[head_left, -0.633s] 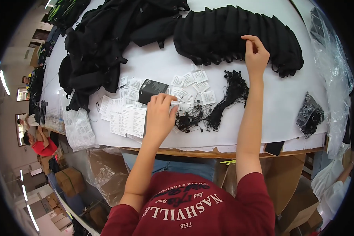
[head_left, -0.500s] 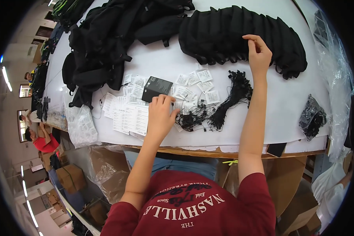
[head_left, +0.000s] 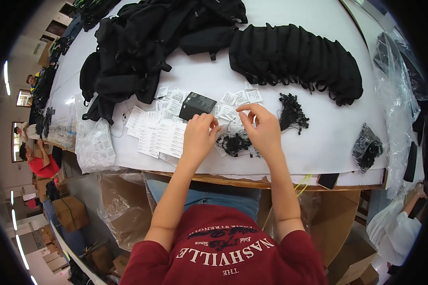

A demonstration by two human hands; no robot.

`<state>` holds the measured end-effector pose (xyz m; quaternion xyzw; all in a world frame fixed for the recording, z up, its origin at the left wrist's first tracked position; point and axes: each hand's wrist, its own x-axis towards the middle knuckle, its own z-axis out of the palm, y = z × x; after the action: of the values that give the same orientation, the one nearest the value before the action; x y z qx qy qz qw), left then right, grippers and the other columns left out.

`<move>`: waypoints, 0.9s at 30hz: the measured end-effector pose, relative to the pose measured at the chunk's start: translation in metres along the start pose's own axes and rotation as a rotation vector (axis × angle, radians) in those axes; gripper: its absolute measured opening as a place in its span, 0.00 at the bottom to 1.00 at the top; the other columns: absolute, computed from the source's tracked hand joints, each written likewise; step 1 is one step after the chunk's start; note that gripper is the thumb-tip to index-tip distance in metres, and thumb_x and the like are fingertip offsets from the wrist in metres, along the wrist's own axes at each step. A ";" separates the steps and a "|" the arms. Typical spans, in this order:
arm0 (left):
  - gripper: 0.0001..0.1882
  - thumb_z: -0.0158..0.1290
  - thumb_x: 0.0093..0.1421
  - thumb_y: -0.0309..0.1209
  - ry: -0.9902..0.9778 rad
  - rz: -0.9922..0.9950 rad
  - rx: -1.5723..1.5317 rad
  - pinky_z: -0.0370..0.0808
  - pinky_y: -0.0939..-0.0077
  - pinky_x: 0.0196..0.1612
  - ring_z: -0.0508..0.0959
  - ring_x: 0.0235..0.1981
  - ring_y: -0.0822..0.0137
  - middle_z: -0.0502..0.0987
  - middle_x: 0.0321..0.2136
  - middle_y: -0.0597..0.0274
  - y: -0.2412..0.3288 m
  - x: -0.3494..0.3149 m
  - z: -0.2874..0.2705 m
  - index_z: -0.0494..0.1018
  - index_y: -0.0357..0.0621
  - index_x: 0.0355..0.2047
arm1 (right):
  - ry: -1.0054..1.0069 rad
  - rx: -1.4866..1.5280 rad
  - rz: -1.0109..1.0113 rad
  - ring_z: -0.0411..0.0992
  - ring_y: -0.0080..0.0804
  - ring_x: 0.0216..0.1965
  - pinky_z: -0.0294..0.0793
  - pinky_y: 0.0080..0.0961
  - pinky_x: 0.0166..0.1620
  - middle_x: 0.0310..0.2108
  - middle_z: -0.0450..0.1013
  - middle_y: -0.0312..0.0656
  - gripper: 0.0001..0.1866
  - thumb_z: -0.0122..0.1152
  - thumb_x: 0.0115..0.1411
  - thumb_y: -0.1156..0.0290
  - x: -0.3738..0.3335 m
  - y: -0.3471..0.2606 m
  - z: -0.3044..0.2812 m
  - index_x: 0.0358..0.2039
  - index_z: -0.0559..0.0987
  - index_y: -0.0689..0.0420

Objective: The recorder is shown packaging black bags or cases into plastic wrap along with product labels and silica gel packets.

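Left hand [head_left: 199, 140]: fingers bent, thumb near index; I cannot tell whether anything is gripped.
Right hand [head_left: 264, 130]: index and thumb tips close; I cannot confirm a pinched strand.
Black cord tangle [head_left: 234, 144]: between the hands; I judge it light, limp, snag-prone (pinch a single strand's end).
Black card [head_left: 199, 103]: just beyond the left fingers; probably light, stiff; hold by the edges.
White labels [head_left: 242, 97]: overlapping, cluttering my approach.
Cord bundle [head_left: 292, 111]: just right of the right hand.
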<state>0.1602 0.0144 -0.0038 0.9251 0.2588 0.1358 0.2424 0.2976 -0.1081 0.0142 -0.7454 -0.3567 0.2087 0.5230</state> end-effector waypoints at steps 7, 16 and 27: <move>0.13 0.59 0.52 0.31 0.139 0.030 -0.034 0.64 0.63 0.48 0.69 0.43 0.56 0.72 0.39 0.58 0.006 -0.018 -0.027 0.73 0.43 0.38 | 0.192 -0.483 -0.017 0.66 0.31 0.27 0.66 0.28 0.29 0.22 0.64 0.36 0.11 0.66 0.52 0.58 -0.014 0.035 0.036 0.30 0.80 0.52; 0.44 0.62 0.50 0.48 0.250 -0.304 0.114 0.55 0.56 0.59 0.62 0.55 0.51 0.63 0.52 0.48 -0.057 -0.069 -0.044 0.58 0.34 0.60 | 0.173 -0.677 -0.012 0.71 0.41 0.34 0.71 0.37 0.36 0.28 0.69 0.40 0.10 0.65 0.51 0.61 -0.004 0.028 0.067 0.28 0.78 0.53; 0.31 0.61 0.52 0.32 0.338 -0.421 -0.143 0.65 0.63 0.50 0.66 0.47 0.54 0.66 0.45 0.50 -0.067 -0.075 -0.058 0.62 0.35 0.53 | 0.199 -0.412 -0.066 0.69 0.32 0.24 0.68 0.27 0.28 0.25 0.70 0.38 0.05 0.62 0.52 0.69 -0.004 -0.001 0.046 0.24 0.78 0.55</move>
<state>0.0479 0.0458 0.0013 0.7957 0.4719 0.2526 0.2835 0.2633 -0.0816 -0.0024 -0.8413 -0.3629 0.0397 0.3987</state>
